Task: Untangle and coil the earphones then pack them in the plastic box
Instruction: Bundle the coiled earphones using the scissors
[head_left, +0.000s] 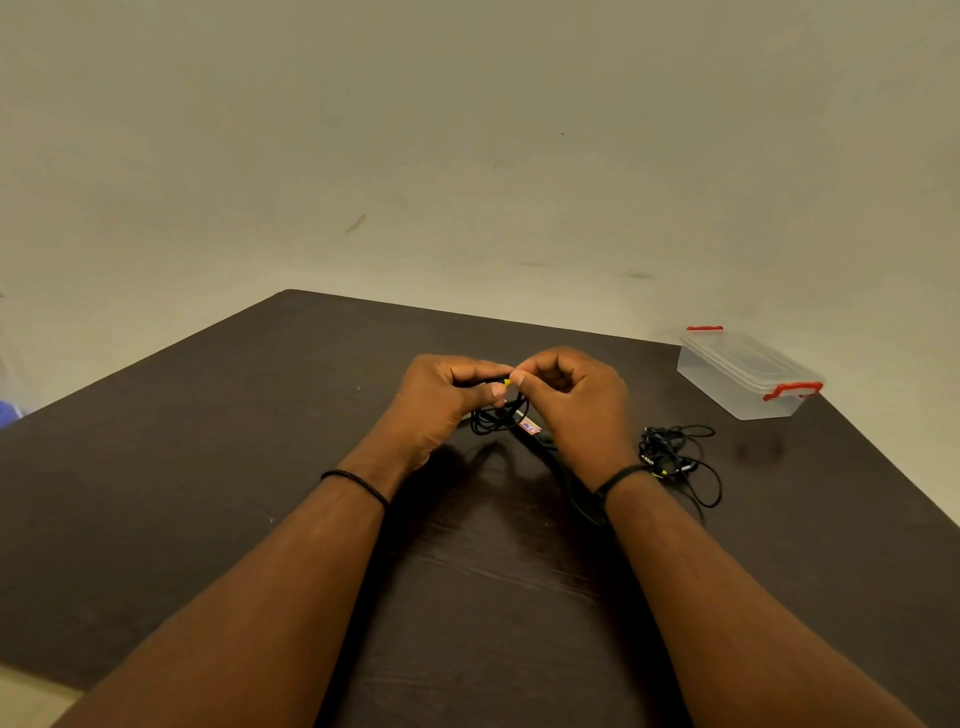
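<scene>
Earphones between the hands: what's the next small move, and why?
Probably draw the yellow tip pinched by the right hand away from the left hand, easing it out of the black cable loops hanging below. That bunch looks knotted, another tangled pair waits, and the plastic box is shut.

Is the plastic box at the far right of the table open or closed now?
Closed: the clear lid sits flat on the plastic box. Whether its red clips are latched, I cannot tell.
</scene>
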